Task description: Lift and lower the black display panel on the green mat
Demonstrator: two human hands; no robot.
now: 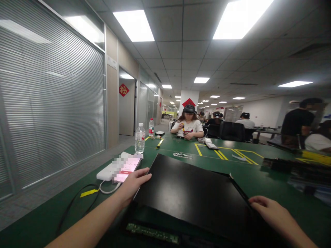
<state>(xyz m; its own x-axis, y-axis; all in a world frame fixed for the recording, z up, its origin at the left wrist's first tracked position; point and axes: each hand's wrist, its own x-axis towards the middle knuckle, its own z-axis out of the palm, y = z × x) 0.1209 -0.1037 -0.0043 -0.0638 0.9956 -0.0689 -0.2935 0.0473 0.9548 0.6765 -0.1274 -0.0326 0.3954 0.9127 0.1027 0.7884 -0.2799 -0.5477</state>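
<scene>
A large black display panel (188,196) lies tilted in front of me, glossy face up. My left hand (133,186) grips its left edge, thumb on top and the other fingers hidden below. My right hand (269,212) is closed at the right edge, thumb and forefinger pinching it. Along the panel's far right side shows a dark thin frame (239,186). A green circuit board strip (152,233) sits just below the near edge, partly in shadow.
On the green table (124,220) stand a phone (130,167), a white power bank (104,173) and a water bottle (140,139) at the left. A dark cable (68,210) curls nearby. Another person (188,125) sits opposite. Dark parts (284,167) are piled at right.
</scene>
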